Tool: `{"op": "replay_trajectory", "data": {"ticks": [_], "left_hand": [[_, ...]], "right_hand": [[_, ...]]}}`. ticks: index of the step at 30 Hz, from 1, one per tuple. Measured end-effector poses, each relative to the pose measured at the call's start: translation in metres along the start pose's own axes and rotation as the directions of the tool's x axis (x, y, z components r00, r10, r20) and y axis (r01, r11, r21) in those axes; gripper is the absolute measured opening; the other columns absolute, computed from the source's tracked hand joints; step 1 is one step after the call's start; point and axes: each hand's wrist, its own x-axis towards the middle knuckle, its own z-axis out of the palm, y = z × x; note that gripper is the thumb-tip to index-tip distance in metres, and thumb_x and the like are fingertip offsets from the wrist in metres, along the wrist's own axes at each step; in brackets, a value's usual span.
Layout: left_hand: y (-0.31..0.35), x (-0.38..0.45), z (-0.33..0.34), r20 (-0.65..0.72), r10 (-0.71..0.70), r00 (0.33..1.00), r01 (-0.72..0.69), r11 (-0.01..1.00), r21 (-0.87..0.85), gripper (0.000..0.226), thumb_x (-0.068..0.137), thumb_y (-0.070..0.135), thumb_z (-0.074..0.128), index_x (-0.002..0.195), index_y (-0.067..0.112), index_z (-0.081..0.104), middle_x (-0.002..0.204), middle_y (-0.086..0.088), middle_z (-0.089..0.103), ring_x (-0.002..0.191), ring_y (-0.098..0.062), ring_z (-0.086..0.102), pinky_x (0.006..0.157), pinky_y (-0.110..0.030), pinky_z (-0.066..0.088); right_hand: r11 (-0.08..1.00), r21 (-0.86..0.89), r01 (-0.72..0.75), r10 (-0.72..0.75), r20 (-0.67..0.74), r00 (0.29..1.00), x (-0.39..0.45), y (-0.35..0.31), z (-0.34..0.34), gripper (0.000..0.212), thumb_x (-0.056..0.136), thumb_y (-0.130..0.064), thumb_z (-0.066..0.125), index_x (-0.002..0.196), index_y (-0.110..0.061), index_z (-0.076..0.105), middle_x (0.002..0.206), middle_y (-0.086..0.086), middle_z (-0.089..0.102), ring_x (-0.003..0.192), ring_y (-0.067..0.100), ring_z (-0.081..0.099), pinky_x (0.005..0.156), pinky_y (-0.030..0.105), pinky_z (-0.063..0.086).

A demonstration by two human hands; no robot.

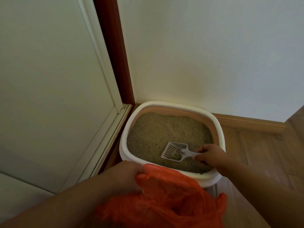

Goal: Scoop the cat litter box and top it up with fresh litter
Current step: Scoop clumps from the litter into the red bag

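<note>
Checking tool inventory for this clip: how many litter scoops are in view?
1. A grey slotted plastic scoop lies in the litter of the white-rimmed litter box, its handle held by the right hand. The orange plastic bag could hide another.

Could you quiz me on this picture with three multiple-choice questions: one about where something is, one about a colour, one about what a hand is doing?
1. Where does the litter box stand?
A. in a corner by the wall
B. on a shelf
C. inside a bathtub

2. What colour is the plastic bag?
A. blue
B. orange
C. black

3. What is the right hand doing?
A. resting open on the floor
B. gripping the scoop by its handle
C. holding a bottle

Answers: 1 A, walls meet right behind it. 2 B, the bag in the left hand is bright orange. 3 B, fingers close round the handle, scoop over the litter.
</note>
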Motion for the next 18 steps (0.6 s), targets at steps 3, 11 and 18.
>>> {"op": "replay_trajectory", "data": {"ticks": [3, 11, 18], "left_hand": [[-0.001, 0.000, 0.001, -0.003, -0.004, 1.000, 0.004, 1.000, 0.004, 0.063, 0.079, 0.039, 0.083, 0.137, 0.037, 0.060, 0.133, 0.016, 0.064, 0.117, 0.000, 0.059, 0.098, -0.014, 0.043], [-0.004, 0.006, 0.002, 0.006, -0.013, 1.000, 0.013, 1.000, -0.018, 0.065, 0.077, 0.040, 0.084, 0.137, 0.040, 0.059, 0.131, 0.017, 0.065, 0.114, 0.003, 0.060, 0.099, -0.017, 0.047], [-0.009, 0.008, 0.001, 0.028, -0.003, 1.000, 0.004, 0.999, -0.039, 0.062, 0.077, 0.039, 0.084, 0.134, 0.040, 0.061, 0.126, 0.018, 0.067, 0.110, 0.005, 0.061, 0.098, -0.017, 0.048]], "right_hand": [[0.995, -0.102, -0.023, 0.023, 0.000, 1.000, -0.002, -0.001, -0.005, 0.018, 0.079, -0.003, 0.082, 0.094, -0.008, 0.074, 0.087, 0.015, 0.077, 0.065, 0.016, 0.067, 0.063, 0.027, 0.058], [0.942, -0.330, -0.068, 0.066, -0.017, 0.998, 0.002, -0.004, 0.000, 0.013, 0.081, -0.008, 0.081, 0.090, -0.011, 0.073, 0.084, 0.010, 0.076, 0.074, 0.022, 0.075, 0.061, 0.031, 0.063], [0.954, -0.278, -0.112, 0.109, -0.026, 0.994, 0.015, -0.005, 0.028, 0.010, 0.082, -0.008, 0.080, 0.089, -0.008, 0.073, 0.074, 0.008, 0.074, 0.056, 0.012, 0.065, 0.051, 0.023, 0.054]]}}
